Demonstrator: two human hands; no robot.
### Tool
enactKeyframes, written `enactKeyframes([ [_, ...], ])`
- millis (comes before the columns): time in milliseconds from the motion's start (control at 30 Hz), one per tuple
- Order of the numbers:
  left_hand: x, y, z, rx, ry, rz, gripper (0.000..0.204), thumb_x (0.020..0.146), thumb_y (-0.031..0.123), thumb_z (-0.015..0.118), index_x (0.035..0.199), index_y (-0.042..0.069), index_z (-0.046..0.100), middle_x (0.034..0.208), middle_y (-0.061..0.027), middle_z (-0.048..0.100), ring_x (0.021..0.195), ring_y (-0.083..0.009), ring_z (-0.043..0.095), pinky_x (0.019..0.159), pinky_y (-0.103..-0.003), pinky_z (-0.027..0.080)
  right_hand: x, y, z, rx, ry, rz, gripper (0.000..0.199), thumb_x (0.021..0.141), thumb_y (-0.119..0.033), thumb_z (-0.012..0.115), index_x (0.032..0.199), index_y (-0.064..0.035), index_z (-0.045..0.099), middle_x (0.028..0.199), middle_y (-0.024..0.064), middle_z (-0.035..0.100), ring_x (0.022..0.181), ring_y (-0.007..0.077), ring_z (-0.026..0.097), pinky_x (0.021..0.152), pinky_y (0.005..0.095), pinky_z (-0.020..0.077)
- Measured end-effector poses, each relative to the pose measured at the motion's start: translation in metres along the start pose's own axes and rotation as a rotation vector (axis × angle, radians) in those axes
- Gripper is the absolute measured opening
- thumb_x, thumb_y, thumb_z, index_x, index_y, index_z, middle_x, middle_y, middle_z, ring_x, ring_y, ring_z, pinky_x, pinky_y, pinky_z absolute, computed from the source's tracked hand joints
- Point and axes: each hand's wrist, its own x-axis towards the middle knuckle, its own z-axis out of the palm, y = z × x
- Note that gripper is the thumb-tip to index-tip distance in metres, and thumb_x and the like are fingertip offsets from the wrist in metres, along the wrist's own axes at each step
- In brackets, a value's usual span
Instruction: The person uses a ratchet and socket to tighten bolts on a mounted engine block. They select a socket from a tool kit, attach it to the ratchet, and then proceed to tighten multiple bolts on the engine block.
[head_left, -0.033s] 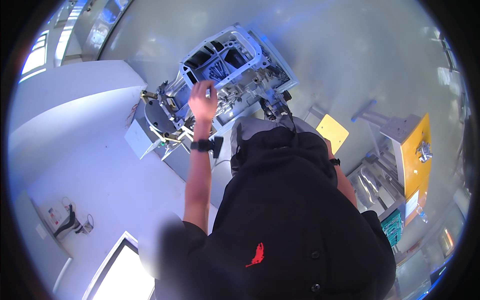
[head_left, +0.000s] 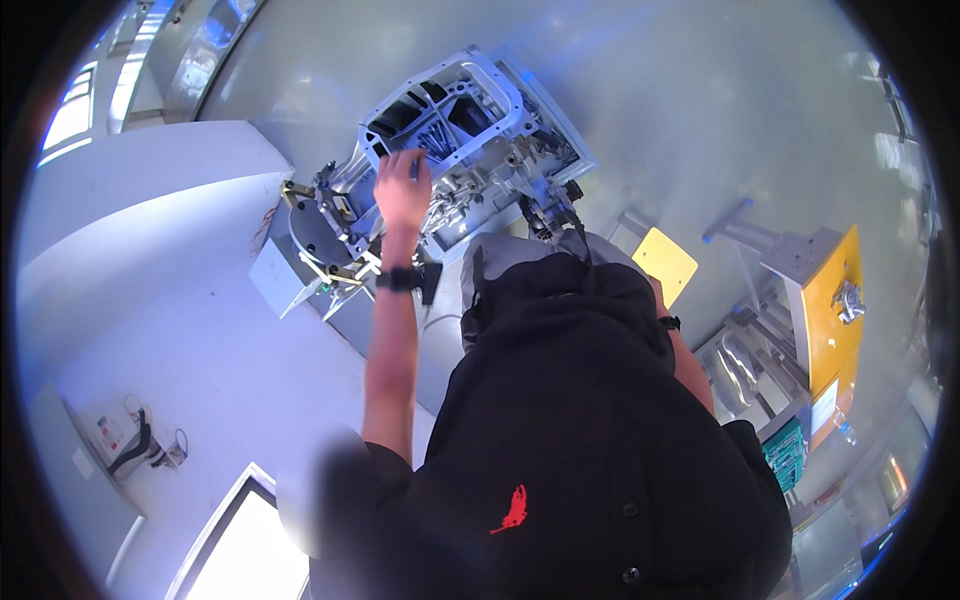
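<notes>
Ahead of the hands [head_left: 403, 195] sits an open metal casing [head_left: 478, 147].

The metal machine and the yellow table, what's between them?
In the head view, what looks like a small yellow stool and some grey floor lie between the metal machine and the yellow table.

A yellow seat [head_left: 664, 268] stands near a yellow-topped table [head_left: 829, 365]; a white panel [head_left: 250, 555] glows lower left.
</notes>
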Motion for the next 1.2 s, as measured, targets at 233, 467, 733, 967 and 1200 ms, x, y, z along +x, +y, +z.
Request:
enactKeyframes([
  [233,0.041,-0.052,0.062,0.493,-0.668,-0.006,0.027,0.078,0.017,0.054,0.103,0.009,0.058,0.096,-0.0108,0.065,0.096,-0.0287,0.059,0.092,-0.042,0.038,-0.014,-0.002,-0.002,-0.128,0.011,-0.133,0.021,0.079,-0.016,0.061,0.068,0.0002,0.053,0.061,0.0003,0.047,0.059,0.0091,0.039,0.052,0.0295,0.034],
  [467,0.043,-0.053,0.066,0.502,-0.7,-0.162,0.031,0.076,0.016,0.058,0.106,0.011,0.055,0.09,-0.0138,0.066,0.09,-0.0296,0.062,0.09,-0.04,0.038,-0.037,-0.01,-0.002,-0.178,0.028,0.165,0.017,0.085,-0.016,0.054,0.083,-0.0005,0.059,0.071,0.002,0.054,0.067,0.0114,0.051,0.059,0.0264,0.0408],
  [733,0.043,-0.06,0.054,0.014,-0.528,-0.302,0.026,0.074,0.011,0.06,0.1,0.009,0.059,0.087,-0.0141,0.065,0.087,-0.0272,0.063,0.079,-0.037,0.047,0.01,0.121,-0.006,0.197,-0.007,0.07,0.022,0.09,-0.019,0.039,0.094,-0.0039,0.054,0.084,0.0032,0.054,0.077,0.0118,0.05,0.065,0.029,0.0432],
  [967,0.018,-0.062,0.004,-0.708,-0.195,-0.537,0.029,0.073,0.001,0.067,0.102,-0.001,0.06,0.092,-0.0065,0.062,0.081,-0.0128,0.059,0.074,-0.025,0.047,0.028,0.107,0.003,0.218,-0.076,0.148,0.019,0.089,-0.016,0.04,0.086,-0.0041,0.055,0.078,0.0022,0.054,0.073,0.0132,0.05,0.067,0.0279,0.0426],
  [1200,-0.058,-0.048,-0.035,-1.041,-0.116,-0.746,0.026,0.081,0.003,0.063,0.106,-0.003,0.059,0.099,-0.008,0.061,0.086,-0.013,0.058,0.076,-0.025,0.049,0.05,0.09,0.004,0.083,0.052,0.061,0.023,0.089,-0.019,0.043,0.082,-0.0017,0.056,0.074,0.0033,0.055,0.069,0.0131,0.051,0.062,0.0293,0.0415],
])
